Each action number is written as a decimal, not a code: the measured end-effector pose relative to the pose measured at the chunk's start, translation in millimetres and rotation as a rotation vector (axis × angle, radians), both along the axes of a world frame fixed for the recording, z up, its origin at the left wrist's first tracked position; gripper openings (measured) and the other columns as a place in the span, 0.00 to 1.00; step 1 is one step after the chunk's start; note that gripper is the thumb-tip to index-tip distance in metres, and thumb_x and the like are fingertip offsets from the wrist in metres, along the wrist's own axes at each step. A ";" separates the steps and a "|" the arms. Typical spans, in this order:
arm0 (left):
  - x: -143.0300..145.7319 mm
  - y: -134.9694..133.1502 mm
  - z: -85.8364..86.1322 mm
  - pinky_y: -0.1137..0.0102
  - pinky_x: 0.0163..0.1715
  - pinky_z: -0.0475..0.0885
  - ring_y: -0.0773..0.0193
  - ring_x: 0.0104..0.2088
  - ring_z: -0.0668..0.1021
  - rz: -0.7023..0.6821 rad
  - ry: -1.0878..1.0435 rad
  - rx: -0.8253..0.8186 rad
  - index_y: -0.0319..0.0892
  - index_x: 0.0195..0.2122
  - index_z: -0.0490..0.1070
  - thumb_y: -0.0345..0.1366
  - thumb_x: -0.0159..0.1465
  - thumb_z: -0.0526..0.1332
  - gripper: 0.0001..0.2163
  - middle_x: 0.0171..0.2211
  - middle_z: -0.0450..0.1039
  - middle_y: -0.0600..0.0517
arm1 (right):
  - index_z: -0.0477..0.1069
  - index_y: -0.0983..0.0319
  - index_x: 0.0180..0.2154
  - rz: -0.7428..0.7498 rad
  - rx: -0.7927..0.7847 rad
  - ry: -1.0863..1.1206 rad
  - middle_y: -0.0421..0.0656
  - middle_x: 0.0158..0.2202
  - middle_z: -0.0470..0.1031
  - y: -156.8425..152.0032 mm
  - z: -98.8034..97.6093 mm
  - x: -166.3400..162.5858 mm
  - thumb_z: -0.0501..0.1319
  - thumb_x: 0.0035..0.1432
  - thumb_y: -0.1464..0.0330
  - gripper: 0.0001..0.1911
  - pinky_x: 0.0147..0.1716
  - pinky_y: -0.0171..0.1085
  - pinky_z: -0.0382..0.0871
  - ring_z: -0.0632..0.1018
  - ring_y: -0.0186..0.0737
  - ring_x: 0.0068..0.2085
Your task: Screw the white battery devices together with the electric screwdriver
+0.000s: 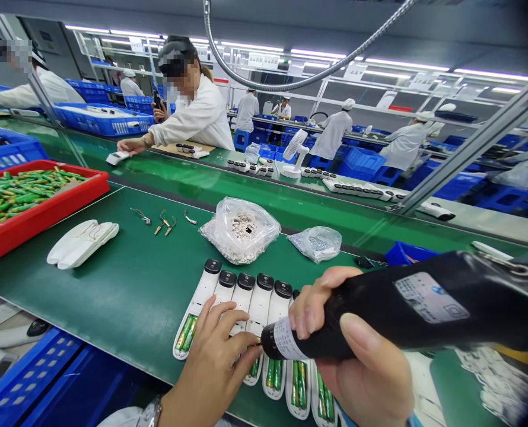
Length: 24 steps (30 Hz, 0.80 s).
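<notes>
My right hand [366,362] grips a black electric screwdriver [393,302] with a white label, its nose pointing left and down. At the screwdriver's tip, the thumb and index finger of my left hand [217,362] are pinched together; whatever is between them is too small to make out. Beneath both hands lies a row of several white handheld devices [264,302] with black heads. Green batteries [186,332] show in their open lower ends. My left hand and the screwdriver cover parts of the middle devices.
A clear bag of small white parts [241,231] and a smaller bag [316,243] lie behind the row. White shells [82,243] and loose wired connectors [165,223] are to the left, near a red tray of batteries [99,181]. Across the green conveyor [175,178], a co-worker [197,107] reaches out.
</notes>
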<state>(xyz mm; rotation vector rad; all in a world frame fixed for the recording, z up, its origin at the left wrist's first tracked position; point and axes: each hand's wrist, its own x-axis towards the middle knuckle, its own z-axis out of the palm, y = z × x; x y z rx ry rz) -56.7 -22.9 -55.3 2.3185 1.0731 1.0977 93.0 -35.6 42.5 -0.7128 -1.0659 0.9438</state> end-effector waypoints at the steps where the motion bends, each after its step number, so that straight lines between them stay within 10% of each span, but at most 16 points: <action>1: -0.2 -0.2 -0.4 0.45 0.57 0.52 0.56 0.49 0.68 0.005 -0.003 0.006 0.48 0.36 0.72 0.31 0.64 0.58 0.05 0.41 0.71 0.53 | 0.65 0.57 0.39 0.000 0.003 0.011 0.36 0.22 0.69 0.1 0.3 -0.3 0.61 0.54 0.62 0.11 0.23 0.35 0.66 0.70 0.35 0.23; 24: -8.0 3.3 0.0 0.48 0.58 0.53 0.59 0.46 0.69 -0.015 -0.081 -0.058 0.48 0.37 0.70 0.30 0.64 0.58 0.05 0.39 0.69 0.53 | 0.67 0.58 0.35 0.021 -0.039 0.036 0.37 0.21 0.68 7.0 9.4 -12.2 0.64 0.52 0.62 0.10 0.22 0.34 0.67 0.70 0.33 0.22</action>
